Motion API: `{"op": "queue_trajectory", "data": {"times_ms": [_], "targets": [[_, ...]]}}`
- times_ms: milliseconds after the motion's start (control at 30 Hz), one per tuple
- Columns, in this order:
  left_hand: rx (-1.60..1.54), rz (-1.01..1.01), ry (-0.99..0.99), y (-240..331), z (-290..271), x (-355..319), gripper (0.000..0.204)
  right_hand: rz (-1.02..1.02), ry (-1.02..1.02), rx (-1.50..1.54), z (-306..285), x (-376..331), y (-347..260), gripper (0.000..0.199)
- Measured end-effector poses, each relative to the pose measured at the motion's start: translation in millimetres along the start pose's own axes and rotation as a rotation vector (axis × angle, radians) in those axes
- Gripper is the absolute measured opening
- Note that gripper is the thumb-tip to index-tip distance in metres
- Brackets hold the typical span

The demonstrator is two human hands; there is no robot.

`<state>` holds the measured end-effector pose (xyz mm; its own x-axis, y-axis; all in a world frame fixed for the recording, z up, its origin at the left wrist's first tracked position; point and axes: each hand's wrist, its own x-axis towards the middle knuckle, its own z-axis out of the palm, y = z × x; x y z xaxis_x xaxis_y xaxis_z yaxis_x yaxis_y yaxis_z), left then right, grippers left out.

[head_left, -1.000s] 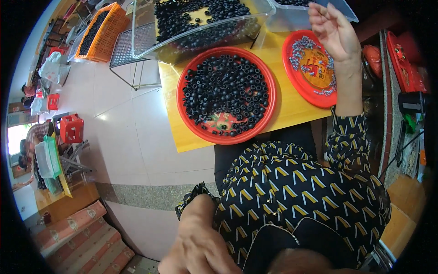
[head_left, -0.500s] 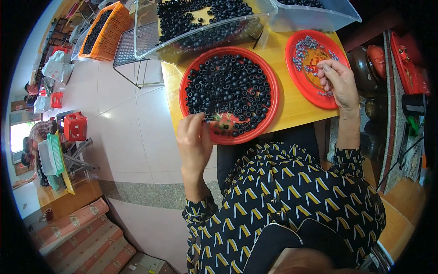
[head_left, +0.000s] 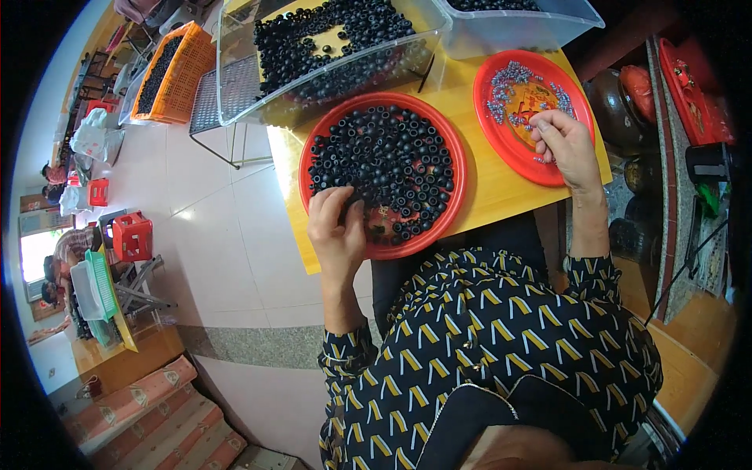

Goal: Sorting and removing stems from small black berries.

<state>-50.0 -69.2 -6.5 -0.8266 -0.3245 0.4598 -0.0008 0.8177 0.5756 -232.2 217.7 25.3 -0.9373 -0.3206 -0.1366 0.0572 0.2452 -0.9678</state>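
My left hand (head_left: 337,227) reaches over the near left rim of a round red tray (head_left: 460,184). Its bent fingers and thumb are among many small hollow black caps (head_left: 384,149); whatever lies between the fingertips is hidden. My right hand (head_left: 565,149) hovers over a second, oval red tray (head_left: 486,129). Thumb and forefinger are pinched together there, and I cannot make out anything between them. Small grey-violet pieces (head_left: 513,74) lie scattered around the inside of that tray, mostly at its far side.
Both trays rest on a yellow table (head_left: 462,207). Behind them stand a clear plastic bin (head_left: 360,55) of black caps and another clear bin (head_left: 517,35). An orange crate (head_left: 184,70) is at far left; dark jars (head_left: 615,106) stand at right.
My left hand has shifted slightly inward over the caps. My right hand keeps its pinch above the oval tray. The whole view has swung a little.
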Motion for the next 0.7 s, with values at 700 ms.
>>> {"op": "queue_trajectory", "data": {"times_ms": [700], "targets": [[-1.616,-0.743,-0.026,49,3,-37,0.019,-0.396,0.299,-0.887,-41,36,18,0.011]]}}
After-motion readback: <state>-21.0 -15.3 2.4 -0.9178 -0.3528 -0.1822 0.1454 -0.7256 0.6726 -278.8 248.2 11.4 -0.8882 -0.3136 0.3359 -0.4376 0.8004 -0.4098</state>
